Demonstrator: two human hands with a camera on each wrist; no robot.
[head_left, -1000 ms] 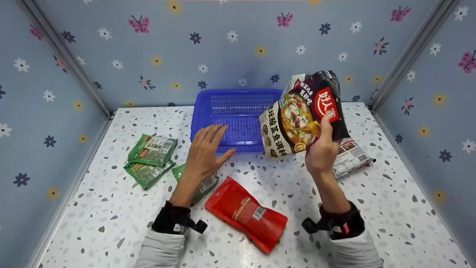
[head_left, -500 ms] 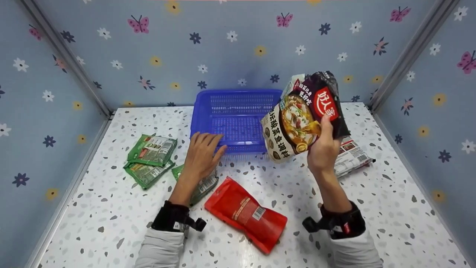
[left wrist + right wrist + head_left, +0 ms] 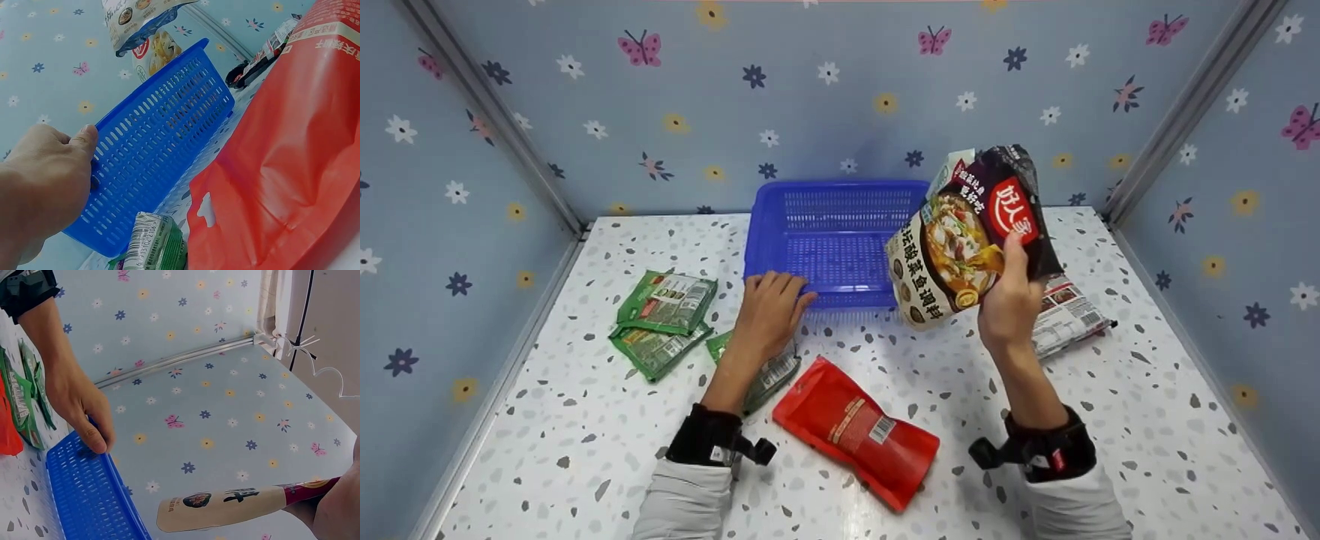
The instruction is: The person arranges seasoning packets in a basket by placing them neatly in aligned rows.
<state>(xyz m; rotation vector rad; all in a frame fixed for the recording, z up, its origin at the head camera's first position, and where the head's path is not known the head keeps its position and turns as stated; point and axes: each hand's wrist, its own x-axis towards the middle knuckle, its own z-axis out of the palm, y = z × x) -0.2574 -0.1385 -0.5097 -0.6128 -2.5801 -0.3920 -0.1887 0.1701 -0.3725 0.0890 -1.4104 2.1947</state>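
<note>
My left hand (image 3: 769,315) grips the near left rim of the blue plastic basket (image 3: 851,298). In the left wrist view its thumb lies on the outer side of the basket wall (image 3: 157,135), with the fingers over the rim. My right hand (image 3: 1011,311) holds up a black and cream seasoning pouch (image 3: 960,244) with a bowl of fish pictured on it, the thumb across its front. That pouch is tilted over the basket's right end and hides part of it. Behind it shows the pale corner of another packet (image 3: 958,163), standing at the basket's right end.
A red pouch (image 3: 859,431) lies in front of the basket, between the forearms. Two overlapping green packets (image 3: 669,301) lie at left, and another green packet (image 3: 776,379) is partly under the left wrist. A white and black packet (image 3: 1072,315) lies at right. Patterned walls surround the table.
My left hand has come down and back from above the basket, and its fingers have closed over the near rim. The right hand and its pouch have barely shifted.
</note>
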